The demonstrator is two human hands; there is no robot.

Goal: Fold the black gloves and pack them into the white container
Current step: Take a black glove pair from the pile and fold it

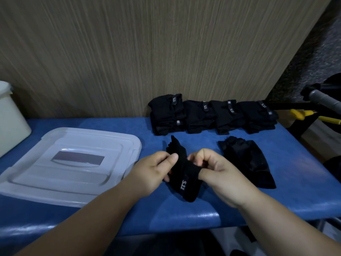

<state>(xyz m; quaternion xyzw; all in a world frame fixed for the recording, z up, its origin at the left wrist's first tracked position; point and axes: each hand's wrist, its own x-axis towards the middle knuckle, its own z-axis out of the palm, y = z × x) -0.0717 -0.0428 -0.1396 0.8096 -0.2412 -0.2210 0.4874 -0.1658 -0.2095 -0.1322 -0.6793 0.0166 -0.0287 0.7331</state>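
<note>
A black glove (183, 179) with a white logo on its cuff lies lifted between both hands over the blue table (239, 204). My left hand (151, 172) pinches its left edge with thumb and fingers. My right hand (215, 169) grips its right side, the thumb tucked into the cuff. A second loose black glove (249, 159) lies flat to the right. Several folded black gloves (212, 115) stand in a row against the back wall. The white container (11, 119) stands at the far left edge, partly out of frame.
A translucent white lid (73, 163) with a dark label lies flat on the left of the table. A wood-grain wall rises right behind the table. At the right beyond the table edge are a grey handle (323, 98) and yellow-tipped tools (302, 114).
</note>
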